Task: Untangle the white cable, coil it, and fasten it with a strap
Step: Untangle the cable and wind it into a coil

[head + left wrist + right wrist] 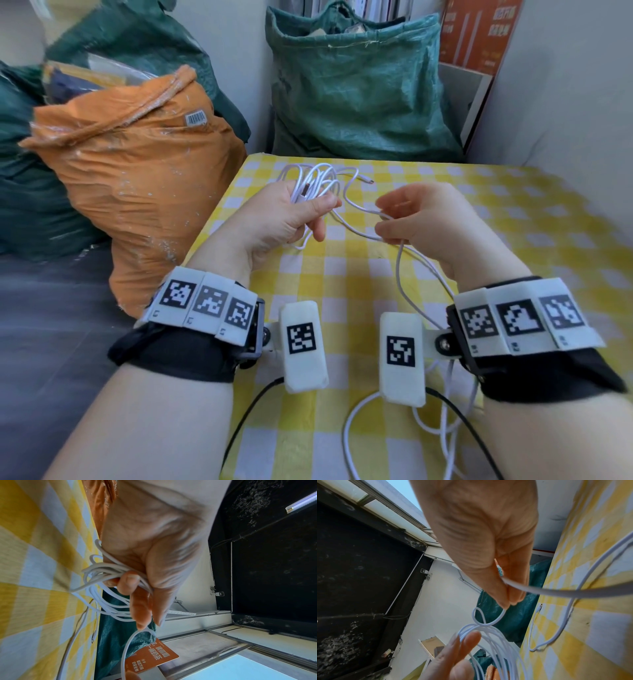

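Hands (287, 212) around white cable (318, 181)

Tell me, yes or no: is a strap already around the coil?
No: the left hand grips the bare white cable; no strap shows.

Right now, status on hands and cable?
Left hand grips coiled loops of cable. Right hand pinches the loose strand. Slack trails on the table. No strap seen.

The white cable (317, 178) looks smooth, matt plastic. A woven yellow-checked cloth (513, 240) covers the tabletop. The orange sack (137, 178) is crinkled and glossy; the green sack (356, 89) is coarse-woven.
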